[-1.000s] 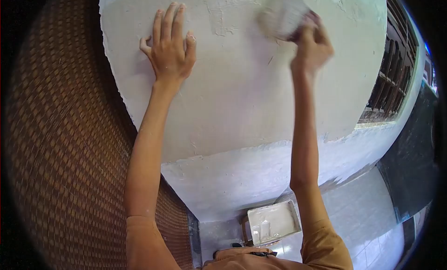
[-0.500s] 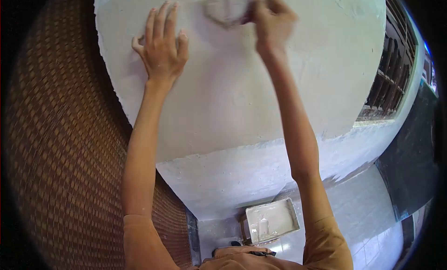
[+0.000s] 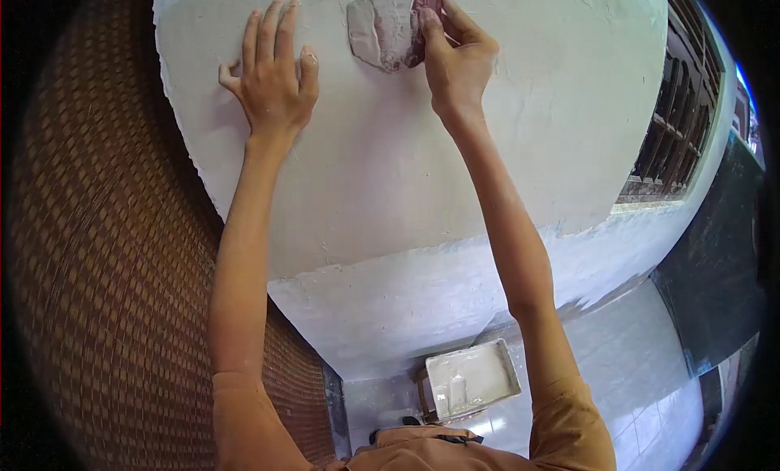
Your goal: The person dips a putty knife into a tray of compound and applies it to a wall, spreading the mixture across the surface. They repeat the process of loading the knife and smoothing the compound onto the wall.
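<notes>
The right hand (image 3: 461, 58), high on the wall, is closed in a pinch, thumb and fingers gripping the reddish edge of a flat, roughly rounded scraper (image 3: 383, 28). The scraper's broad face is coated in pale grey, ridged paste, and it lies against or very close to the wall, to the left of the hand; which of the two cannot be told.

The left hand (image 3: 275, 87) is open and holds nothing. It is placed on the wall to the left of the scraper, well apart from it, back of the hand toward the viewer, fingers pointing up and thumb set apart. Whitish residue shows on its fingertips.

Both arms reach up from brownish-orange short sleeves. Around the hands, the wall (image 3: 366, 178) has a smooth, off-white coat with faint ridges and small marks. Its lower border is uneven, and below it the surface is a cooler, bluish white.

Farther out, a woven brown panel (image 3: 106, 227) fills the left side. At the right are a window with dark bars (image 3: 670, 117) and, below it, a large dark panel (image 3: 715, 260).

Down near the person's body, a rectangular tray (image 3: 465, 408) holding pale, wet paste sits on a small wooden support (image 3: 424, 395) above a shiny grey floor (image 3: 630, 357).
</notes>
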Motion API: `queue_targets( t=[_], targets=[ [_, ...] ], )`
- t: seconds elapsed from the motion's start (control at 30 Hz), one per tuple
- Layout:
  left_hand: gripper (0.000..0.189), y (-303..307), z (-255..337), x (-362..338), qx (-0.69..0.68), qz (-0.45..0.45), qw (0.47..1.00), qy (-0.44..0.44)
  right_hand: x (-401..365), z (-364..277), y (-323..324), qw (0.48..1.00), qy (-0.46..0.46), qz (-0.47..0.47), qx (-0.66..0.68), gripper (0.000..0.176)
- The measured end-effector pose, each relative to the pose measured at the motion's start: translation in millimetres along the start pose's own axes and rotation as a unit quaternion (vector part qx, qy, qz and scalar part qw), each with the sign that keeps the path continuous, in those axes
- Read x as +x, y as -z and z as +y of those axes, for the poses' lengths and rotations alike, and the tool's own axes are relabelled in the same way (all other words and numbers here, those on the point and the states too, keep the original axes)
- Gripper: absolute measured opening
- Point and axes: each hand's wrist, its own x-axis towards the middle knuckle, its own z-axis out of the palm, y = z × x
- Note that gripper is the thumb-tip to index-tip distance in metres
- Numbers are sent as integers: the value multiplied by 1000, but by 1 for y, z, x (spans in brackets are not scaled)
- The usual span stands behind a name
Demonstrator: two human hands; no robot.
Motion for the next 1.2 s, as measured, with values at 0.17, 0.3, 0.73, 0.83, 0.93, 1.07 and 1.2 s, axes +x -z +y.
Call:
queue_targets(
  t=[0.17, 0.3, 0.73, 0.83, 0.93, 1.07, 1.2],
  targets=[
    [56, 0, 0, -1, 2, 13, 1000, -4, 18, 7, 64, 990, -13, 132, 55, 25],
    [58, 1, 1, 0, 4, 8, 1000, 6, 10, -7, 47, 988, -6, 116, 104, 27],
    [56, 1, -1, 1, 0, 12, 1000, -6, 8, -10, 71, 987, -21, 118, 104, 28],
    [56, 3, -2, 3, 19, -6, 1000, 0, -15, -7, 20, 998, -11, 27, 62, 30],
    [56, 3, -5, 4, 14, 1, 1000, -18, -2, 17, 32, 998, 3, 43, -37, 31],
    [56, 6, -4, 4, 11, 8, 1000, -20, 19, -1, 80, 985, 15, 160, 58, 27],
    [56, 11, 4, 7, 29, -5, 999, -15, 15, -11, 37, 997, -6, 29, 73, 27]
  ],
)
